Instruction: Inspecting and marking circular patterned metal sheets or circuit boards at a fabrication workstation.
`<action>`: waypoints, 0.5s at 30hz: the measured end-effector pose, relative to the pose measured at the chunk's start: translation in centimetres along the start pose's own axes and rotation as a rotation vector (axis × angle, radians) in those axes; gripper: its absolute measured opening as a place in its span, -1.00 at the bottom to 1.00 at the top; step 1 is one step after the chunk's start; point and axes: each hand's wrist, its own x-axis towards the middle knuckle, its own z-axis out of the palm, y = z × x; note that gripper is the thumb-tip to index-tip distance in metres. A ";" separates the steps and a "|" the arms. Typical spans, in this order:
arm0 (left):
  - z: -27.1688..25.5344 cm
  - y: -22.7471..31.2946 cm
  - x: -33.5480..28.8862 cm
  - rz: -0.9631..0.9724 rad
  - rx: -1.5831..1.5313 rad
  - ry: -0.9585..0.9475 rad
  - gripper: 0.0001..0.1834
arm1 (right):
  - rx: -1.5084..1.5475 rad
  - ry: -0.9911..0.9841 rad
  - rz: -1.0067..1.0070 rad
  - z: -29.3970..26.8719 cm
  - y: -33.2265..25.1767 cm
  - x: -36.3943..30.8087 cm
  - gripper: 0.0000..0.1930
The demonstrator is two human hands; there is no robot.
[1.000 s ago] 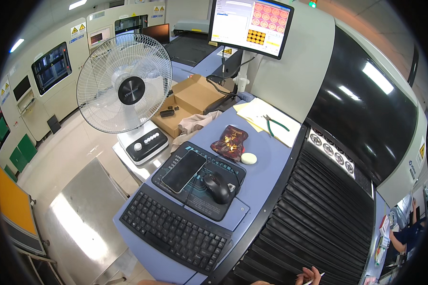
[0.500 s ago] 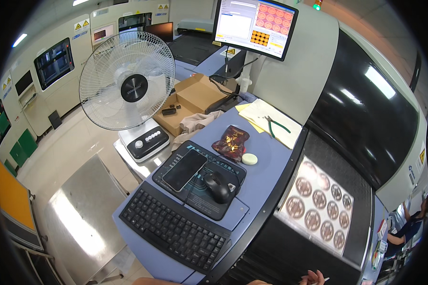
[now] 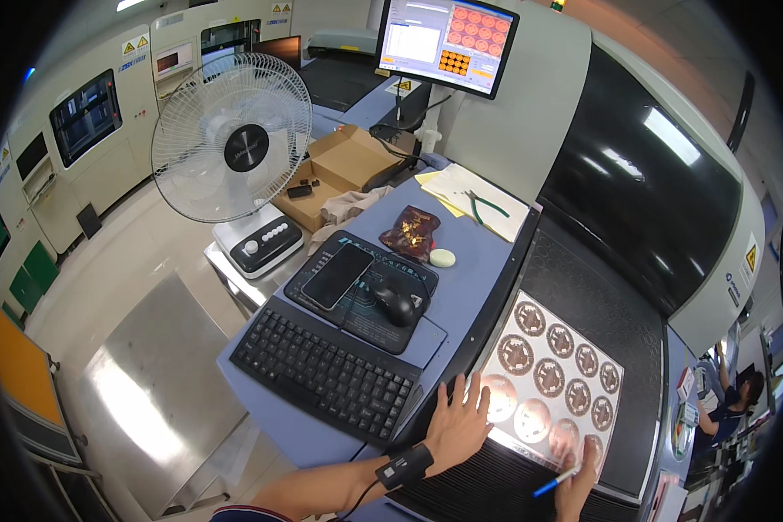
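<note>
A flat whitish panel (image 3: 540,355) bearing several round, coppery-brown patterned discs lies on the black bed of the machine, at right of centre. Against its left edge rests my left hand (image 3: 455,424), fingers spread and fingertips at the panel's border; a black band with a cable (image 3: 404,466) circles that wrist. My right hand (image 3: 578,483) is at the panel's near right corner, closed around a white pen with a blue end (image 3: 555,481). Its thumb or a finger reaches onto a disc there; the exact contact is unclear.
Left of the bed, a blue-grey worktop (image 3: 465,300) carries a keyboard (image 3: 326,370), phone (image 3: 337,274), mouse (image 3: 398,300), dark red pouch (image 3: 411,230) and green-handled pliers (image 3: 483,207). A fan (image 3: 246,148) stands beyond. Another person (image 3: 731,404) works at far right.
Both hands have come up from the lower edge to the panel, the right one with the pen. The panel lies nearer to me on the bed. The whole view has shifted slightly.
</note>
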 end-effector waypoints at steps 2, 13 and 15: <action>-0.3 0.3 -0.2 0.011 0.024 -0.001 -0.35 | 0.170 -0.150 0.141 0.5 0.0 0.0 -0.41; 3.3 2.2 -3.2 0.031 -0.045 0.117 -0.62 | -0.101 -0.336 0.133 1.0 2.6 1.2 -0.43; 3.0 2.2 -1.9 0.027 -0.098 0.013 -0.47 | -0.115 -0.336 0.191 0.5 2.1 2.0 -0.47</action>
